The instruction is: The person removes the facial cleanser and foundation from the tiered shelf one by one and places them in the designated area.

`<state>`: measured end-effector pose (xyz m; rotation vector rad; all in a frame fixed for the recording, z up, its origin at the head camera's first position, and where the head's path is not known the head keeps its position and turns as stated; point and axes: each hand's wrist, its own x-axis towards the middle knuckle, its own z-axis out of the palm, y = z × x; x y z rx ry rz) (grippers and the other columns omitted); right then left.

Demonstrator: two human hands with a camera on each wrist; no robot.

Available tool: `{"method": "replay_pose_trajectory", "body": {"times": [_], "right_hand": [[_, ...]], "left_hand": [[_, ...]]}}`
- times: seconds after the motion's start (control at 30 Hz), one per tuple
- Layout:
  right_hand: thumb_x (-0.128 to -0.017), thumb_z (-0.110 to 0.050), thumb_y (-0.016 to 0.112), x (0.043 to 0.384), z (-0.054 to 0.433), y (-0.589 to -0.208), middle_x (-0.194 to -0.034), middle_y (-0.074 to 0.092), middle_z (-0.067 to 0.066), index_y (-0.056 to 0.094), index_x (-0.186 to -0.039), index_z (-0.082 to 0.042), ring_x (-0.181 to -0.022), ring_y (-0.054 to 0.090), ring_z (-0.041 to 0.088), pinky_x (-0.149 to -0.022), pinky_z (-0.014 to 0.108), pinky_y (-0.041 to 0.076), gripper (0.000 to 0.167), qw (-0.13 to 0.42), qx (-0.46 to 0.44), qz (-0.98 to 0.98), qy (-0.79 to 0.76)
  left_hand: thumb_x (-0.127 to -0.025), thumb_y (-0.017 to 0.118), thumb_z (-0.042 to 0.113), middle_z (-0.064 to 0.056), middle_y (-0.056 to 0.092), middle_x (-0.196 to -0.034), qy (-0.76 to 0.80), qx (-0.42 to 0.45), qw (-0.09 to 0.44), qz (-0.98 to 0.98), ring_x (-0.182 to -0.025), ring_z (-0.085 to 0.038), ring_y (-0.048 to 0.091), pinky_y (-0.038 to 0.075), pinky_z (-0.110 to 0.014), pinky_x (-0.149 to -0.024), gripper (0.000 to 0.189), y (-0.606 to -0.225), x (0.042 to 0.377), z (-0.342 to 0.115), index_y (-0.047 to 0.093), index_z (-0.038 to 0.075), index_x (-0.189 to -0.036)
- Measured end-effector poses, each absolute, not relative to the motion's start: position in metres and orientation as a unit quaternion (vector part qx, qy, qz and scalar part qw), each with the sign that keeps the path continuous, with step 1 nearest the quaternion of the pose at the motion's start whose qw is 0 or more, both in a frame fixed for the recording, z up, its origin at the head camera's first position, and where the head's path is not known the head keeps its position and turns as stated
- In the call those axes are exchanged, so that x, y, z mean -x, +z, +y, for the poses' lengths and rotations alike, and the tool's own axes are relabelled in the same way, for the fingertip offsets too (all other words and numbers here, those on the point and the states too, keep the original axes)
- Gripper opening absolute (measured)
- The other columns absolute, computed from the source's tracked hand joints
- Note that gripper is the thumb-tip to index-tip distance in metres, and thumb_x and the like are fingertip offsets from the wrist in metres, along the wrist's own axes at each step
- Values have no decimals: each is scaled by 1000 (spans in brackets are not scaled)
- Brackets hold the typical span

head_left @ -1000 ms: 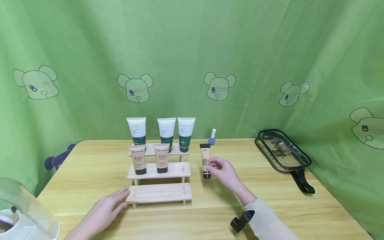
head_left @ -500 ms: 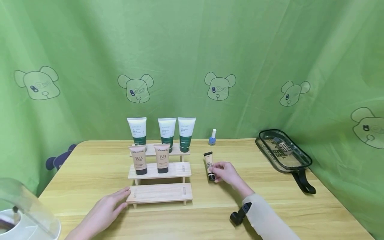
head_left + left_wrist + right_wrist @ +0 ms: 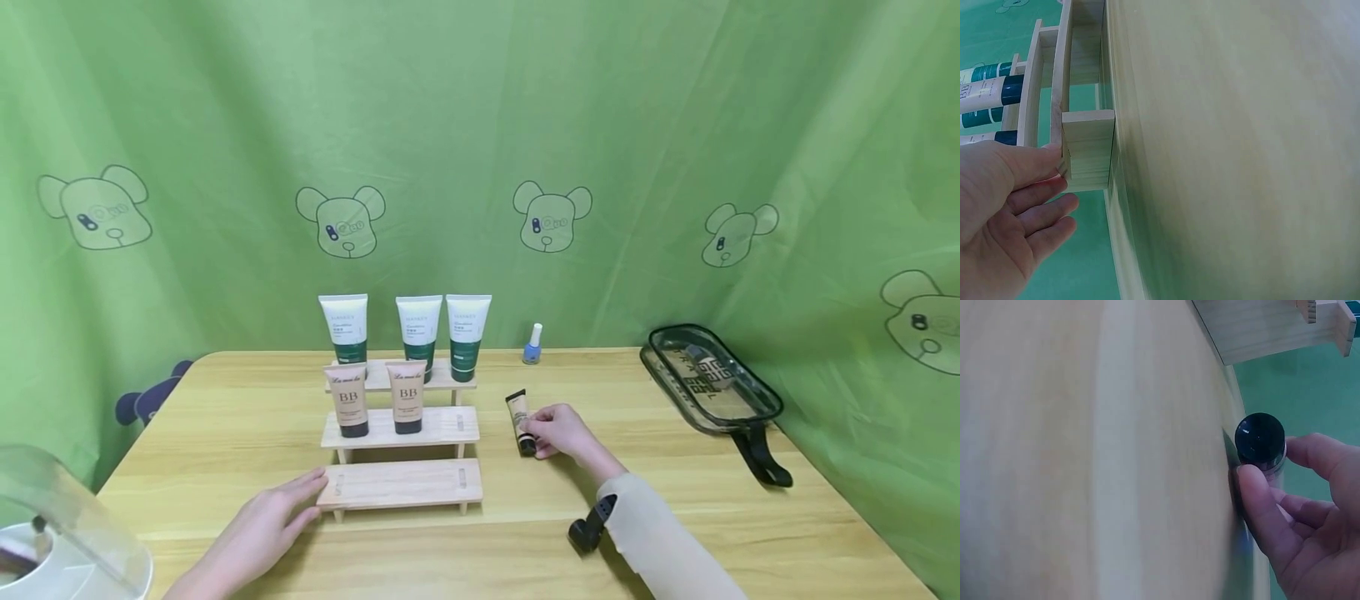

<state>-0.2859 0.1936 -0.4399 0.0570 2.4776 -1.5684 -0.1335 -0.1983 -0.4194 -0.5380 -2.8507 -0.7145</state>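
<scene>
A slim beige cosmetic tube (image 3: pixel 520 421) with a black cap and black crimped end is pinched between the thumb and fingers of my right hand (image 3: pixel 562 433). It leans back to the left, low over the table, its black cap (image 3: pixel 1260 439) facing the right wrist camera. My left hand (image 3: pixel 262 521) touches the left end of the lowest step of a wooden three-step stand (image 3: pixel 397 483), fingertips at the board's corner. Two beige BB cream tubes (image 3: pixel 407 400) stand on the middle step. Three white-and-green tubes (image 3: pixel 467 333) stand on the top step.
A small blue nail polish bottle (image 3: pixel 532 350) stands behind the right hand. At the right lies a clear zip pouch (image 3: pixel 705 421) with a black strap. A clear-lidded white brush holder (image 3: pixel 82 575) is at the front left. Green curtain (image 3: pixel 450 125) surrounds the table.
My right hand has brought the slim beige tube down and slightly right, tipping it from nearly upright to leaning back. The left hand has stayed at the stand.
</scene>
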Motion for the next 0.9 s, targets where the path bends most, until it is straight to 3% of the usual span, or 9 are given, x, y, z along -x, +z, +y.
{"method": "replay_pose_trajectory", "body": {"times": [0.43, 0.73, 0.9], "right_hand": [[-85, -8, 64, 286, 195, -435, -68, 60, 14, 59, -98, 11, -46, 56, 14, -45, 28, 55, 24, 118, -17, 841, -528], [-87, -12, 63, 282, 201, -430, -72, 61, 16, 54, -104, 16, -49, 58, 14, -49, 29, 56, 35, 144, 19, 825, -546], [-87, -10, 61, 284, 200, -434, -77, 61, 17, 53, -110, 15, -51, 58, 15, -50, 29, 56, 34, 138, -10, 828, -544]], "left_hand": [[-83, 66, 8, -16, 55, -124, -237, 193, 101, -947, -109, -33, 55, 44, -47, -92, 38, -421, 133, -198, 59, -4, -119], [-83, 66, 7, -17, 55, -124, -237, 193, 105, -946, -109, -33, 55, 43, -47, -92, 38, -422, 133, -198, 59, -4, -118], [-83, 66, 7, -16, 55, -124, -236, 195, 104, -946, -108, -33, 55, 44, -47, -92, 37, -421, 132, -198, 59, -4, -118]]}}
